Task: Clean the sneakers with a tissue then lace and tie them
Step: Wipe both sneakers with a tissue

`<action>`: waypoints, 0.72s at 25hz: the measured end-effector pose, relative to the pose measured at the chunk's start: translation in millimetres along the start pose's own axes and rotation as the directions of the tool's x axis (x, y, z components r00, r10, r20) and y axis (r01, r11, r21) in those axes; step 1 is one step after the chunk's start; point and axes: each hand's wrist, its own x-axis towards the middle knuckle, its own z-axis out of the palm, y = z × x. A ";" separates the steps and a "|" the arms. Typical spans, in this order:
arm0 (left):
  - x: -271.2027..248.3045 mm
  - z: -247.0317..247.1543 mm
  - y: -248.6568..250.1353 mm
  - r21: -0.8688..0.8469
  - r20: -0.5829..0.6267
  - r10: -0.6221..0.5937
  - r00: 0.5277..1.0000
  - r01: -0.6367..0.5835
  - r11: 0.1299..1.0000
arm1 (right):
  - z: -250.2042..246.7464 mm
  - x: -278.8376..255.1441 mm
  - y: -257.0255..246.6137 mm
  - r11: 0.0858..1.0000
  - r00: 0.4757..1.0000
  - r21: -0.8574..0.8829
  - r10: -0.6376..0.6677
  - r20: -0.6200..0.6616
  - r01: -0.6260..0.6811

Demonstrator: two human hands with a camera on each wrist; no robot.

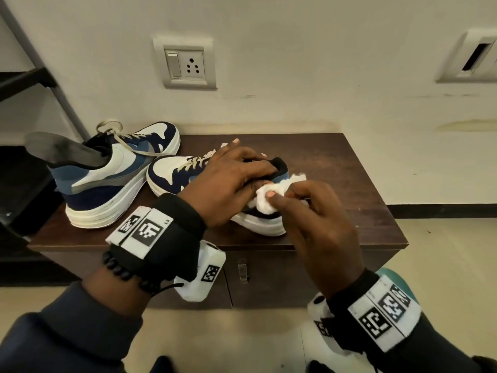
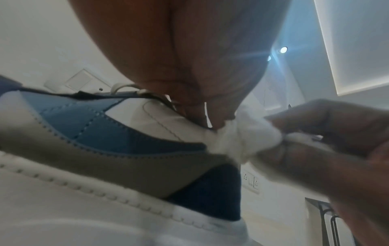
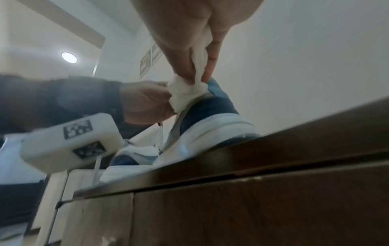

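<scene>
Two blue, navy and white sneakers stand on a dark wooden cabinet [image 1: 349,168]. The near sneaker [image 1: 172,173] lies with its toe to the left; my left hand [image 1: 234,179] grips it over the collar and laces. My right hand [image 1: 309,200] pinches a crumpled white tissue [image 1: 271,195] and presses it against the sneaker's side near the heel. The left wrist view shows the tissue [image 2: 238,143] against the white and blue side panel [image 2: 101,129]. In the right wrist view the tissue [image 3: 185,93] sits on the heel [image 3: 210,113]. The far sneaker [image 1: 113,179] has its insole sticking out.
The cabinet stands against a white wall with a socket plate [image 1: 185,65]. A black metal rack [image 1: 35,84] stands at the left. The near sneaker's sole reaches close to the cabinet's front edge [image 1: 336,244]. A drawer handle [image 1: 242,270] shows on the cabinet front.
</scene>
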 end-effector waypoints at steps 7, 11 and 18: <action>1.0 -1.6 -6.6 -0.107 0.089 -0.022 0.996 0.031 0.994 | 0.7 -23.4 8.0 0.997 0.955 -0.046 -0.040 0.295 0.056; -2.5 3.9 -10.1 -0.235 0.057 -0.083 0.995 0.095 0.967 | -11.6 -26.1 11.8 0.992 0.872 0.011 -0.117 0.475 0.127; -3.9 3.1 -2.0 -0.363 0.005 -0.149 0.989 0.141 0.921 | -14.8 20.3 -1.8 0.998 0.999 0.043 -0.049 -0.019 0.049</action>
